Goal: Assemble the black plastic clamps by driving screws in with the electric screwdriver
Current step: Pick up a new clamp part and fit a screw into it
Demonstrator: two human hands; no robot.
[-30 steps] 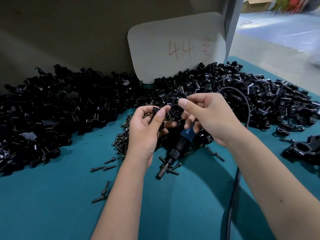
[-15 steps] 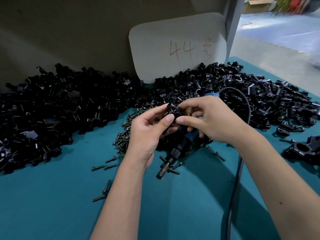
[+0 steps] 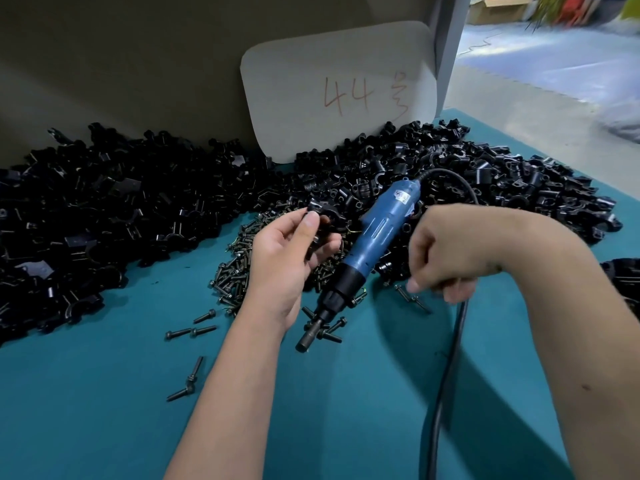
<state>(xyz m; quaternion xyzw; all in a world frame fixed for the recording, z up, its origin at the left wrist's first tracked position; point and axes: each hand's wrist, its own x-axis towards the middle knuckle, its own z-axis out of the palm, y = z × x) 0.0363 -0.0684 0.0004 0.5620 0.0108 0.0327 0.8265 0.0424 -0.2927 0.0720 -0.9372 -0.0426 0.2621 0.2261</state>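
- Left hand [image 3: 291, 258] pinches a black plastic clamp [image 3: 323, 220] between thumb and fingers, raised above the screw pile [image 3: 242, 268].
- Right hand [image 3: 440, 258], which half a second ago was up at the clamp with the left, has dropped to the teal table [image 3: 104, 393]; its fingers are curled down over loose screws and the black cord [image 3: 450, 358], though whether they hold anything cannot be told.
- Blue electric screwdriver [image 3: 377, 233], now uncovered, lies on the table between the hands, bit end toward the person, ungripped.
- Judged from this, fitting is done, and fetching a screw or the driver comes next.
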